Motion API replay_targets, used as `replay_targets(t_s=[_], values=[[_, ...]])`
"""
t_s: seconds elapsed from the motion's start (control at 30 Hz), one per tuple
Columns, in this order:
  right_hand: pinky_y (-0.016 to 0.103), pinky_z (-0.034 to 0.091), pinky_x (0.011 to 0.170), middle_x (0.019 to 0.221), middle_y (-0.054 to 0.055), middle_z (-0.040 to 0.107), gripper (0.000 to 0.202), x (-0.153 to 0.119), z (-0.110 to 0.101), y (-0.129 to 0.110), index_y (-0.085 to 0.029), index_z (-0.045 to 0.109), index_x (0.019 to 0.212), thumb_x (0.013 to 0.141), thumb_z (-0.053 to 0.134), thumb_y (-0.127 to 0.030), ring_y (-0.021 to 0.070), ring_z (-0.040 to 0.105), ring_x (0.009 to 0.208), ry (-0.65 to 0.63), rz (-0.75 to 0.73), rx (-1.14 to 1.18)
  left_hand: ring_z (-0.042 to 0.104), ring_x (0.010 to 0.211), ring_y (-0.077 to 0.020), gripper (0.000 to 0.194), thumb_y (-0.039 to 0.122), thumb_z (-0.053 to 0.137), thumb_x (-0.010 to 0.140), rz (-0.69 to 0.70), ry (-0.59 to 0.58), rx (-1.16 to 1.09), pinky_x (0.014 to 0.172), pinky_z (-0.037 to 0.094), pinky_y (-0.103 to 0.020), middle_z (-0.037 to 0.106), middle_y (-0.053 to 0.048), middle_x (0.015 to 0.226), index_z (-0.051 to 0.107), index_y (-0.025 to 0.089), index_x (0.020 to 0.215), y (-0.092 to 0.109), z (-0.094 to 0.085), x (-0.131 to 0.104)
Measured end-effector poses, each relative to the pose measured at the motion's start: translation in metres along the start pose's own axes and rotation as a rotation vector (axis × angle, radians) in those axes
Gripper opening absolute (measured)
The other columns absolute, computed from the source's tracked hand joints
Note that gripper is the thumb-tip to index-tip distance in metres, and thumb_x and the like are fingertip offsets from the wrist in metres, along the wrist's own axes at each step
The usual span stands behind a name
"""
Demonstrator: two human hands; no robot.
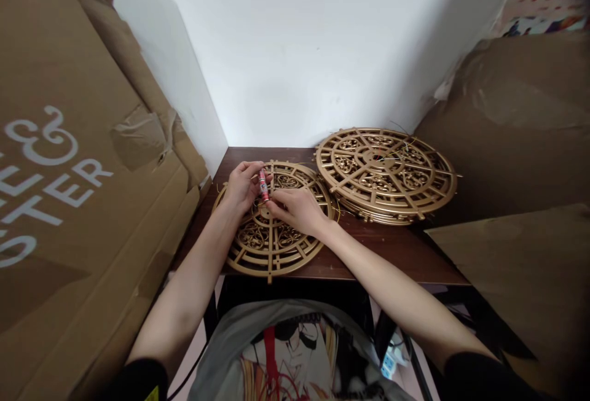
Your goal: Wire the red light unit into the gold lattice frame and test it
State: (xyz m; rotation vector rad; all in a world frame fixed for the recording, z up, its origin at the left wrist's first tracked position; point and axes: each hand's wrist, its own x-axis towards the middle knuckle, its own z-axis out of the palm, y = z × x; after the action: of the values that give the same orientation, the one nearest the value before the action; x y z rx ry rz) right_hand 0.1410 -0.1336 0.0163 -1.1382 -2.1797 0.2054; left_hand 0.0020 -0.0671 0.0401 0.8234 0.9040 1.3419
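Observation:
A small tube (pixel 263 185) with a pink-and-white label stands nearly upright over the near gold lattice disc (pixel 270 253). My left hand (pixel 245 186) is closed on the tube, with fingertips at its upper end. At the tube's lower end, the thumb and fingers of my right hand (pixel 298 209) are pinched together. Anything very small between those fingertips is hidden. Scrollwork fills the sections of the gold disc under my hands, and thin yellowish wires show around its rim and centre.
More gold lattice discs (pixel 385 171) are stacked at the right on the dark brown tabletop (pixel 396 253). Cardboard boxes rise at the left (pixel 87 161) and right (pixel 511 131). A white wall (pixel 313 57) stands behind. Below the table edge are a power strip (pixel 389 361) and cables.

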Motion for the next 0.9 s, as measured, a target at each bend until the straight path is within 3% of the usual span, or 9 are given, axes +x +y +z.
replay_targets(t_s=[0.27, 0.53, 0.9], values=[[0.026, 0.022, 0.056, 0.064, 0.0, 0.051, 0.036, -0.002, 0.0043, 0.0061, -0.018, 0.055, 0.068, 0.096, 0.042, -0.036, 0.0096, 0.04, 0.059, -0.024, -0.032, -0.033, 0.05, 0.05, -0.0072, 0.024, 0.015, 0.073, 0.058, 0.06, -0.019, 0.109, 0.047, 0.042, -0.019, 0.054, 0.005, 0.056, 0.05, 0.016, 0.066, -0.0003, -0.0041, 0.0003], [0.026, 0.024, 0.058, 0.066, 0.001, 0.054, 0.039, -0.0023, 0.0057, 0.0078, -0.018, 0.058, 0.071, 0.098, 0.038, -0.039, 0.0107, 0.045, 0.062, -0.051, -0.097, -0.038, 0.05, 0.05, -0.0089, 0.025, 0.017, 0.073, 0.059, 0.053, -0.041, 0.157, 0.048, 0.042, -0.022, 0.052, 0.005, 0.057, 0.049, 0.018, 0.063, -0.0032, -0.0059, 0.0015], [0.027, 0.022, 0.058, 0.065, 0.001, 0.056, 0.04, -0.0017, 0.0047, 0.004, -0.018, 0.06, 0.067, 0.097, 0.041, -0.037, 0.0103, 0.044, 0.06, -0.04, -0.053, -0.101, 0.047, 0.048, -0.0086, 0.025, 0.017, 0.071, 0.058, 0.051, -0.019, 0.183, 0.046, 0.04, -0.021, 0.05, 0.006, 0.054, 0.047, 0.018, 0.063, -0.0051, -0.0042, 0.001]])
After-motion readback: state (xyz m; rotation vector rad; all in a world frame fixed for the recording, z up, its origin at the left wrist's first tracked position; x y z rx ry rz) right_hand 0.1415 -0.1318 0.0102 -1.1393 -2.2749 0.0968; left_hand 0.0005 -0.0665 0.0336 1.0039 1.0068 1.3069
